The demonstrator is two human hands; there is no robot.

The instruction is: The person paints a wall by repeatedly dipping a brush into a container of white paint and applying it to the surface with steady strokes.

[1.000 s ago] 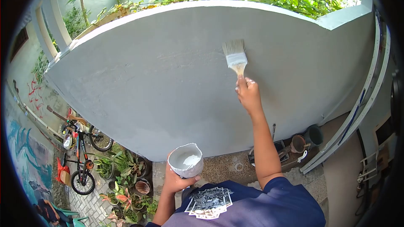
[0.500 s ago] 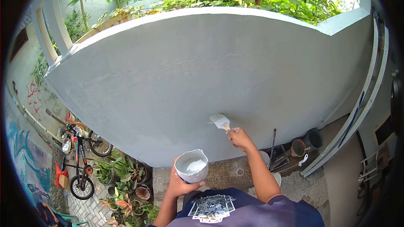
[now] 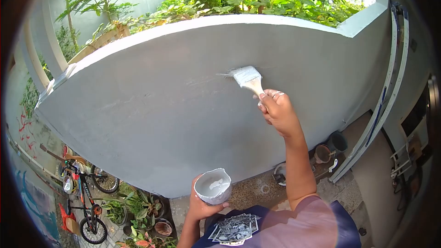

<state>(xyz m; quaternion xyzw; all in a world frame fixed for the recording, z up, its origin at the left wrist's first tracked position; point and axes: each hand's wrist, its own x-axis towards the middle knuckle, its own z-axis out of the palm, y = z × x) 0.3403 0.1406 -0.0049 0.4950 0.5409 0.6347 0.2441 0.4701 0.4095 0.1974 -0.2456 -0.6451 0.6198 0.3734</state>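
My right hand (image 3: 277, 110) is closed around the wooden handle of a wide paintbrush (image 3: 248, 77). White paint coats the brush, and its bristles press against the upper part of a grey wall (image 3: 161, 124). Some white paint marks my knuckles. Low in front of my chest, my left hand (image 3: 202, 207) grips a paint cup (image 3: 214, 196) with a ragged rim, holding it upright. White paint lies inside the cup. A short pale streak shows on the wall at the bristle tips.
A bicycle (image 3: 87, 202) and potted plants (image 3: 133, 209) stand at lower left. Buckets (image 3: 337, 141) sit by the wall's foot on the right, near long pale rails (image 3: 390, 96). Leafy plants (image 3: 202, 2) grow behind the wall's white top edge (image 3: 229, 19).
My right hand has carried the paintbrush up the wall, from the lower middle to near the top. The left hand still holds the cup low, and the view has shifted slightly.
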